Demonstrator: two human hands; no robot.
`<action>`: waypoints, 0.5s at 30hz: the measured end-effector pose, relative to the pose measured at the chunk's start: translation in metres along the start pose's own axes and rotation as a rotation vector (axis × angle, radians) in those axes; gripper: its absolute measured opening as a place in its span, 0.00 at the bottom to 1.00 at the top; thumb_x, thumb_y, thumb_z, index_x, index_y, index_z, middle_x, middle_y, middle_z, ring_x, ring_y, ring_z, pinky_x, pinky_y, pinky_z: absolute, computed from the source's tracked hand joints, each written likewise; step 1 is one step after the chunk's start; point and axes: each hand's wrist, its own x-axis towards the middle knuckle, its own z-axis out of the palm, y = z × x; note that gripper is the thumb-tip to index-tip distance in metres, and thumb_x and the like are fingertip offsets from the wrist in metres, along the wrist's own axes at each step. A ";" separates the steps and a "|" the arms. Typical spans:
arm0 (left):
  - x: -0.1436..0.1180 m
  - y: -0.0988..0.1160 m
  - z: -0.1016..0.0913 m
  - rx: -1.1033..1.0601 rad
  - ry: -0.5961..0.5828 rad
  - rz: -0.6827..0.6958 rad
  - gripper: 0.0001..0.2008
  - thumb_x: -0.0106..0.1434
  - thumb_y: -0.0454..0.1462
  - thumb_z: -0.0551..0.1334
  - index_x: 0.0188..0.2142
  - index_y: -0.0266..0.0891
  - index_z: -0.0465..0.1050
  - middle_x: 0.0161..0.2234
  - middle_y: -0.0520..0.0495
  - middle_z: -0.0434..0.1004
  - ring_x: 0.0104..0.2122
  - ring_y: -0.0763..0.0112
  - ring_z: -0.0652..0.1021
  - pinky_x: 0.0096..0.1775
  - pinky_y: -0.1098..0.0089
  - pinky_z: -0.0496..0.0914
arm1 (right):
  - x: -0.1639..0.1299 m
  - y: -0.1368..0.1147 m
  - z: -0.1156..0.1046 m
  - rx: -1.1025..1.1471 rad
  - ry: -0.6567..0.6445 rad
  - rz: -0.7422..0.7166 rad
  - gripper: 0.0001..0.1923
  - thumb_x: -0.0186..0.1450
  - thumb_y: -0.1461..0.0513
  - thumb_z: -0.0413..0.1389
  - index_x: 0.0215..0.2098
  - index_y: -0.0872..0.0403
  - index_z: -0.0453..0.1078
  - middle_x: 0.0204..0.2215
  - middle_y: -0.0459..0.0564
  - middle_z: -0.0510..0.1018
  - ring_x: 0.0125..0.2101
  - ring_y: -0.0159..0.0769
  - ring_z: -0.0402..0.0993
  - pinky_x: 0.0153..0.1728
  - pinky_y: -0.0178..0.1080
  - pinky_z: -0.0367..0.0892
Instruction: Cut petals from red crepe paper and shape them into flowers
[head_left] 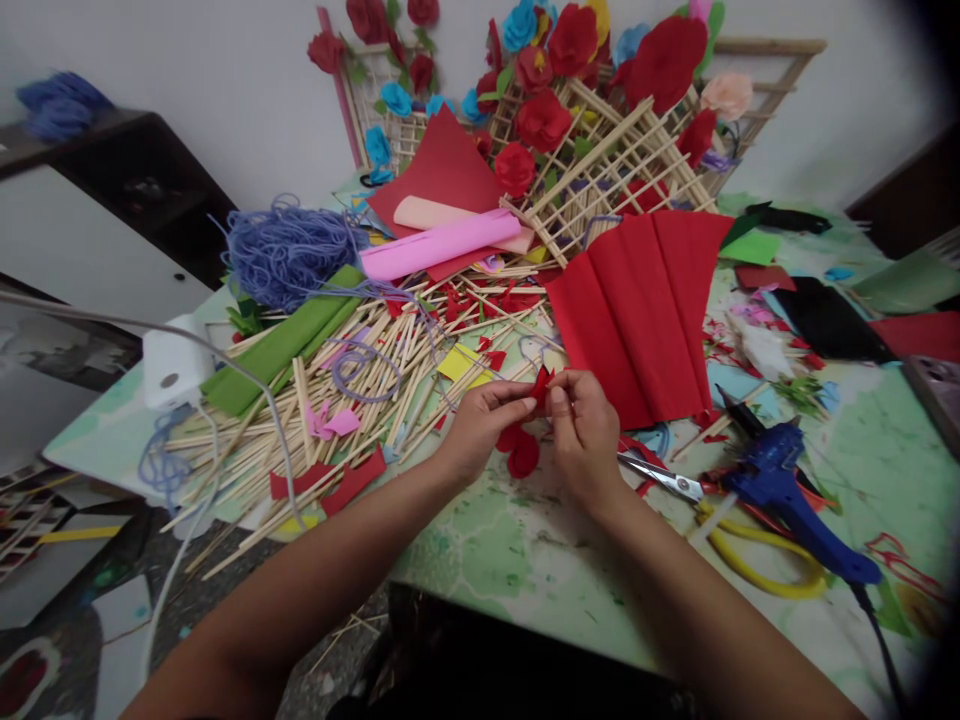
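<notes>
Between my two hands, over the front of the green table, is a small piece of red crepe paper [541, 386]. My left hand [484, 420] pinches it from the left between thumb and finger. From the right, my right hand [583, 425] pinches the same piece, fingers curled. Just below my fingertips lie rounded red paper petals [523, 455]. Behind my right hand a large pleated sheet of red crepe paper [637, 320] leans up. Scissors with yellow handles [757, 560] lie to the right of my right wrist, partly under a blue glue gun [780, 480].
Thin wooden sticks [390, 370] cover the left of the table, with a heap of purple yarn [289, 250] behind. A white adapter [176, 365] and its cable hang at the left edge. Paper flowers [544, 120] on a stick lattice [622, 165] stand at the back.
</notes>
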 end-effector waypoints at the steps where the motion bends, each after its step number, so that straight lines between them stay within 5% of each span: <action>1: 0.000 0.001 0.001 -0.002 -0.002 0.001 0.11 0.47 0.36 0.70 0.33 0.37 0.78 0.31 0.49 0.80 0.30 0.73 0.78 0.41 0.68 0.70 | 0.000 0.000 0.000 -0.022 -0.005 -0.007 0.06 0.68 0.60 0.44 0.34 0.52 0.60 0.28 0.47 0.70 0.30 0.35 0.68 0.30 0.37 0.60; 8: 0.000 0.002 0.001 -0.001 -0.082 -0.037 0.10 0.50 0.37 0.69 0.32 0.34 0.77 0.30 0.47 0.79 0.31 0.74 0.77 0.39 0.72 0.69 | -0.004 0.000 0.002 -0.076 -0.011 -0.037 0.03 0.66 0.61 0.46 0.34 0.51 0.59 0.27 0.46 0.70 0.28 0.36 0.68 0.30 0.38 0.62; 15: 0.002 0.004 -0.001 -0.080 -0.058 -0.078 0.08 0.51 0.35 0.68 0.31 0.34 0.75 0.28 0.50 0.77 0.27 0.78 0.76 0.35 0.75 0.68 | 0.002 0.002 -0.001 0.016 0.184 0.085 0.11 0.62 0.57 0.54 0.39 0.54 0.62 0.27 0.45 0.70 0.28 0.34 0.68 0.29 0.37 0.63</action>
